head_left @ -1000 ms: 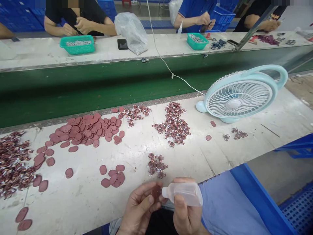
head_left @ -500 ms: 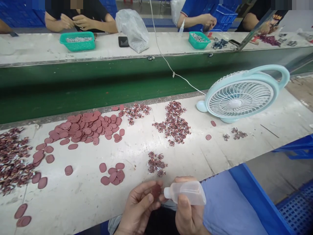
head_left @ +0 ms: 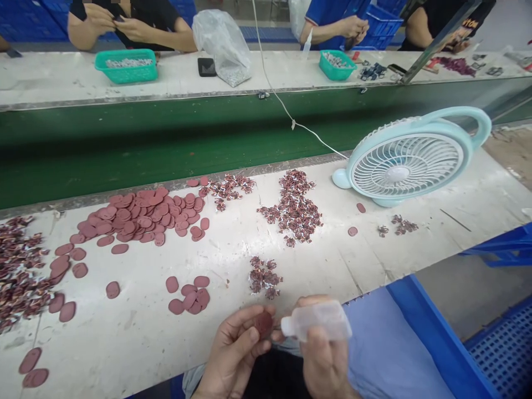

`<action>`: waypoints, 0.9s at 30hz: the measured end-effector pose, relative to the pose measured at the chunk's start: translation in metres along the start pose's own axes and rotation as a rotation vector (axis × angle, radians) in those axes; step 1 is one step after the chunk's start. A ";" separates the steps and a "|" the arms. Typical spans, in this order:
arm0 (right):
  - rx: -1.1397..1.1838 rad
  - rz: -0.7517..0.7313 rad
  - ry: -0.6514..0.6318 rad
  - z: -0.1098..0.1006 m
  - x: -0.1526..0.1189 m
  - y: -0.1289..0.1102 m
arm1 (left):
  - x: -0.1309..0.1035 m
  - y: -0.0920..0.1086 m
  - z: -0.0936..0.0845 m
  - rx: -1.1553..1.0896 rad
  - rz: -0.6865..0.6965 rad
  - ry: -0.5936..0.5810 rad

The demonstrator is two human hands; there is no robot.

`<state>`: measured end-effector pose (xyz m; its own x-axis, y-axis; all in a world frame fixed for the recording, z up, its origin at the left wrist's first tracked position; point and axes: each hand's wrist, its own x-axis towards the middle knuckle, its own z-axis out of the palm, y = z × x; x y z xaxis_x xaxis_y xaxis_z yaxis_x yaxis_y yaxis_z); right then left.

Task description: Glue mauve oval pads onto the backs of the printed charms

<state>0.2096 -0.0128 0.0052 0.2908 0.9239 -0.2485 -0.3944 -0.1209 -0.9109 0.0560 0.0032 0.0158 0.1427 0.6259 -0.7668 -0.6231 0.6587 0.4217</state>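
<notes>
"Maroon oval disc (head_left: 263, 325), clearly, but where was it?"

"Over the near edge of the white worktable (head_left: 103, 332), in the person's left hand (head_left: 236, 346). Thumb and fingers pinched it, one flat side partly in view."

"And the right hand (head_left: 326, 354)?"

"That one was wrapped around a translucent squeeze bottle (head_left: 332, 318), which lay over on its side with its white cap (head_left: 286, 327) pointing left, towards the disc. (Whether the tip touched it I couldn't tell; bottle and hand were a little blurred.)"

"What lay closest on the table?"

"Just beyond the left hand sat a small cluster of brown-and-white parts (head_left: 264, 277). Left of that was a little group of matching discs (head_left: 191, 299). Farther back spread a bigger heap of similar parts (head_left: 296, 213), and to its left a broad pile of discs (head_left: 141, 213)."

"Anything on the right?"

"A tilted pale-blue fan (head_left: 397, 174) stood towards the far right, with two loose discs (head_left: 352, 231) on its near side."

"And across the way?"

"Two green baskets (head_left: 127, 75) of small pieces stood on the far bench (head_left: 178, 83), in front of two co-workers (head_left: 162, 37)."
</notes>
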 end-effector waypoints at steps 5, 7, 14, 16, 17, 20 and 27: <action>0.570 0.448 0.049 -0.025 0.048 -0.020 | 0.004 0.001 -0.003 -0.021 0.012 0.000; 0.658 0.514 0.037 -0.040 0.066 -0.020 | 0.006 0.002 -0.005 -0.028 0.009 0.002; 0.384 0.381 -0.027 -0.055 0.055 -0.002 | 0.008 0.015 -0.021 -0.021 0.049 0.029; 0.126 0.280 -0.086 -0.049 0.046 0.007 | 0.008 0.019 -0.027 -0.005 0.072 0.065; 0.001 0.225 -0.116 -0.045 0.043 0.013 | 0.008 0.020 -0.030 0.006 0.087 0.087; -0.469 0.018 -0.235 -0.033 0.043 0.031 | 0.011 0.021 -0.038 0.023 0.102 0.118; -1.312 -0.140 -0.441 -0.014 0.044 0.035 | 0.006 0.019 -0.040 0.100 0.106 0.091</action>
<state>0.2210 0.0187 -0.0425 -0.1331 0.9638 -0.2312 0.7834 -0.0406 -0.6202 0.0144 0.0024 -0.0003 0.0071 0.6566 -0.7542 -0.5506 0.6321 0.5452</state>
